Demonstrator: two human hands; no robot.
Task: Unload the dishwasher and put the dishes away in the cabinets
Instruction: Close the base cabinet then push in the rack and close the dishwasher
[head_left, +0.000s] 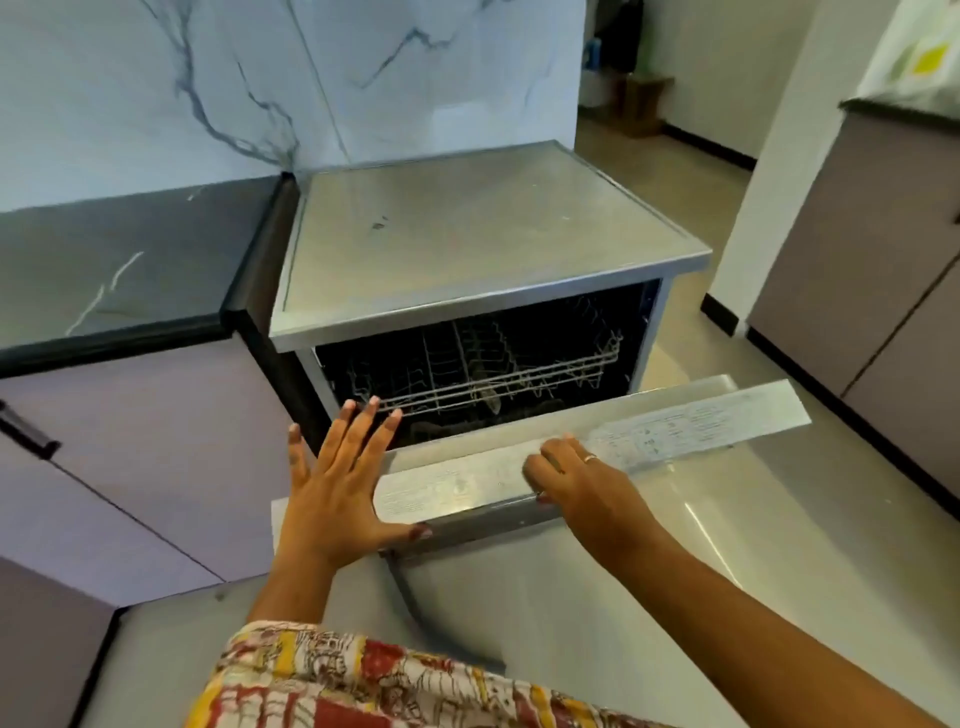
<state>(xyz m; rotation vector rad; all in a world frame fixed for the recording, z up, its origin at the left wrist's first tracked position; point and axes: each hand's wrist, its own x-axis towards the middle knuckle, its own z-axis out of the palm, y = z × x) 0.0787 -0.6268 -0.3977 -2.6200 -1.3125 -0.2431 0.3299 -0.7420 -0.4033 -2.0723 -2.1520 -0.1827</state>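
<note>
1. A patterned sleeve (332, 675) in red, yellow and cream fills the bottom edge, nearest the camera, covering the left upper arm.
2. The left hand (332, 488) is spread flat with fingers wide apart; its thumb touches the left end of the dishwasher door (675, 499), and it grips nothing.
3. The right hand (576, 478), wearing a ring (590, 458), curls over the door's top edge beside the control panel strip (691, 431), fingers bent around that edge.
4. The door is tilted partway open, leaning toward the person.
5. The dishwasher (483, 239) stands between a dark countertop (119, 260) on the left and pale floor (883, 545) on the right, below a marble-veined wall (260, 78).
6. In the dark opening, the upper wire rack (493, 379) shows; whether dishes sit in it cannot be told.
7. Mauve cabinet fronts (130, 467) lie under the countertop.
</note>
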